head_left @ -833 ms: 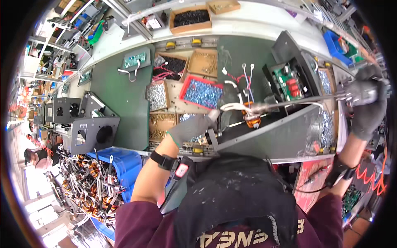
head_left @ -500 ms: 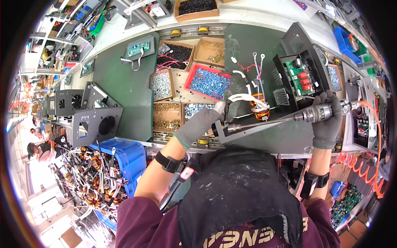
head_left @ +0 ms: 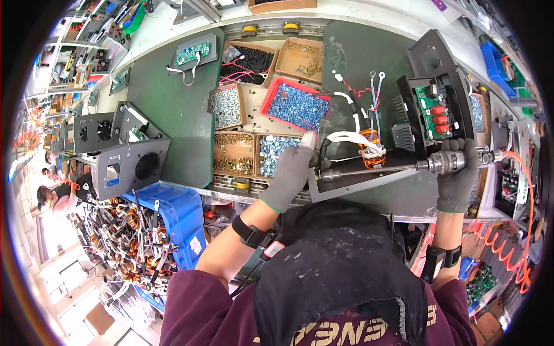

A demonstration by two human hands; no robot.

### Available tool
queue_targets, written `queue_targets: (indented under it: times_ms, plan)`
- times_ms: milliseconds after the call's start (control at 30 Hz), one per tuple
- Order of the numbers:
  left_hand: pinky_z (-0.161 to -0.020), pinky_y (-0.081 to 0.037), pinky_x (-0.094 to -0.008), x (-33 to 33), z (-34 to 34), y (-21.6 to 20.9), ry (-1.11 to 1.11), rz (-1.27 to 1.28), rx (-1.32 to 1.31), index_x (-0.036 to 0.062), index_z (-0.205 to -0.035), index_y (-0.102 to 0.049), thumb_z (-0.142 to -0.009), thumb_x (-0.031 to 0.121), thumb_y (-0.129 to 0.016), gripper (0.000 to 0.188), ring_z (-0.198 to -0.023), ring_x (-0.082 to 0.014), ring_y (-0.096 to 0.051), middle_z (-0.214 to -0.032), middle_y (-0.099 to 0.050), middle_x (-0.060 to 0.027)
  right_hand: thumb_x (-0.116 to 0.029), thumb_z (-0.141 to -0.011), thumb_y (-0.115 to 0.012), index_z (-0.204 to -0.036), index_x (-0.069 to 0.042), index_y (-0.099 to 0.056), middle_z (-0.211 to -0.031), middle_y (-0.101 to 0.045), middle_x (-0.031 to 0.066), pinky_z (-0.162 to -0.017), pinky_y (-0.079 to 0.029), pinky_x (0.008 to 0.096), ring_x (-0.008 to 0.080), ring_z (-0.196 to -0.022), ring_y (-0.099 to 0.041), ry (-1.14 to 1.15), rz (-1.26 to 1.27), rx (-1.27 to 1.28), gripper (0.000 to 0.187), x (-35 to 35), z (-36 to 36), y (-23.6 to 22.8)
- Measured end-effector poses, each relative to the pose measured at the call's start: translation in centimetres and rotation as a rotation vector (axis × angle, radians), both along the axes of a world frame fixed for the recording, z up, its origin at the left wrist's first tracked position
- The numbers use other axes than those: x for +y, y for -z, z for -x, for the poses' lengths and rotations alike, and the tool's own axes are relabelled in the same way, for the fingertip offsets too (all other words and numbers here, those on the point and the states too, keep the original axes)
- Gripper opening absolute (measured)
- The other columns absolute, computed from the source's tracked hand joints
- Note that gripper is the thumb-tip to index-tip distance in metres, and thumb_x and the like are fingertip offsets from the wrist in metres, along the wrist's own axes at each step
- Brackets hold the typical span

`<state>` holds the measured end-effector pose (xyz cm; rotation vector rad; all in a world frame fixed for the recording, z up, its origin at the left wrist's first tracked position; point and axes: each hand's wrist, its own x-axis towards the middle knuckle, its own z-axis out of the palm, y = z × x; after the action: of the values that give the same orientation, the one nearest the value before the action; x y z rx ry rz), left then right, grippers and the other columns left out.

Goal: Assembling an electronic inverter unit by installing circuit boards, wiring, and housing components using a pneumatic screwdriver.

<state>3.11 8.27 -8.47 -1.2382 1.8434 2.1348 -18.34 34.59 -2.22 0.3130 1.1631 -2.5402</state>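
At the centre of the frame, the left hand (head_left: 290, 173) rests on the left end of a metal plate (head_left: 369, 179), just below the trays of screws (head_left: 262, 124). A power screwdriver (head_left: 398, 168) lies across the plate, its grip in the right hand (head_left: 457, 179) at centre right. A wound coil (head_left: 369, 151) sits on the plate just above the driver's shaft. Up and right of it stands an open chassis with a circuit board (head_left: 435, 112). Fan housings (head_left: 124, 153) sit at middle left, with a bin of coils (head_left: 141, 230) below them. A small circuit board (head_left: 192, 55) lies on the bench at the upper left.
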Motion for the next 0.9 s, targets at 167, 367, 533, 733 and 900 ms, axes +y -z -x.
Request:
queue_targets:
  times_ms: [167,367,533,733,900]
  plan:
    - [-0.060,-0.041,-0.0318,0.0,-0.1,0.1,0.002,0.053,-0.029,0.0003,-0.069,-0.057,-0.091,0.040,-0.044,0.047,-0.063,-0.0173,-0.052,-0.065,-0.055,-0.0087,-0.015,-0.092,-0.057,-0.086,-0.004,-0.056,-0.080,-0.060,0.0044,-0.078,-0.052,0.0350,0.0182,-0.076,-0.059,-0.010,0.022,-0.003,0.013,-0.6,-0.3,-0.4]
    - [-0.060,-0.044,-0.0359,0.0,-0.1,0.2,-0.012,0.072,-0.115,-0.0043,-0.077,-0.062,-0.091,0.037,-0.044,0.047,-0.062,-0.0218,-0.055,-0.066,-0.058,-0.0140,-0.015,-0.092,-0.055,-0.087,-0.005,-0.052,-0.079,-0.053,0.0032,-0.077,-0.049,0.0337,0.0171,-0.076,-0.053,-0.038,0.024,0.038,0.011,-1.1,-0.5,-0.4]
    - [-0.060,-0.043,-0.0348,0.1,0.1,0.2,-0.046,0.077,-0.135,-0.0052,-0.078,-0.061,-0.092,0.037,-0.044,0.048,-0.062,-0.0205,-0.054,-0.067,-0.058,-0.0129,-0.017,-0.093,-0.054,-0.087,-0.006,-0.051,-0.079,-0.052,0.0031,-0.075,-0.048,0.0330,0.0171,-0.075,-0.052,-0.019,-0.016,-0.002,0.014,-2.1,-0.6,-1.4]
    - [-0.060,-0.044,-0.0319,0.2,0.2,-1.4,-0.073,-0.092,-0.010,-0.0055,-0.082,-0.064,-0.094,0.037,-0.043,0.049,-0.063,-0.0157,-0.055,-0.071,-0.064,-0.0098,-0.020,-0.094,-0.054,-0.086,-0.007,-0.050,-0.077,-0.050,0.0023,-0.072,-0.048,0.0335,0.0169,-0.075,-0.051,0.093,-0.203,-0.113,0.016,-2.4,-0.8,-1.8]
    - [-0.060,-0.044,-0.0295,0.1,0.7,-2.3,0.019,-0.056,-0.047,-0.0046,-0.088,-0.067,-0.094,0.042,-0.045,0.051,-0.065,-0.0143,-0.058,-0.077,-0.068,-0.0108,-0.020,-0.095,-0.051,-0.091,-0.005,-0.053,-0.084,-0.057,0.0061,-0.080,-0.053,0.0366,0.0186,-0.079,-0.060,-0.140,0.096,0.076,0.016,-0.8,0.0,-0.2]
